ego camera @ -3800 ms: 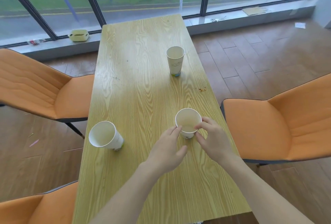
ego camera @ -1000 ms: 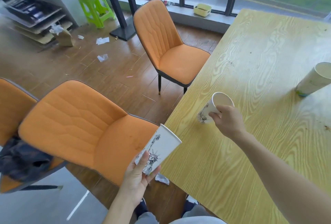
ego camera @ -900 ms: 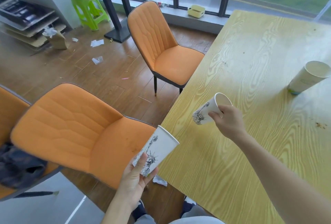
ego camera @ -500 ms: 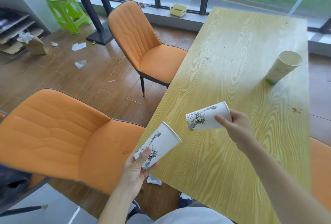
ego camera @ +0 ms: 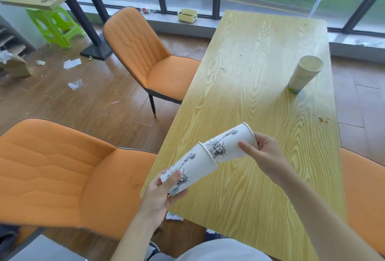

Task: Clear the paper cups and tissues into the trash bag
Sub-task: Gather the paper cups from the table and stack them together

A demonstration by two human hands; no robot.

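Nesting right hand (ego camera: pixel 268 154) cup (ego camera: pixel 231 146) into left hand (ego camera: pixel 160 196) cup (ego camera: pixel 187 169), each gripping one | remaining: third cup (ego camera: pixel 306 75); floor tissue (ego camera: pixel 174 217); bagging.

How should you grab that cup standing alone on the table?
Grip the lone paper cup around its side wall, just below the open rim, coming from its near side. It stands upright with bare table all around, and pinching the thin rim would probably crush it.

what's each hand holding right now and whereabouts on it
Left hand holds a printed paper cup near its base; right hand holds a second printed cup near its rim, its base entering the first.
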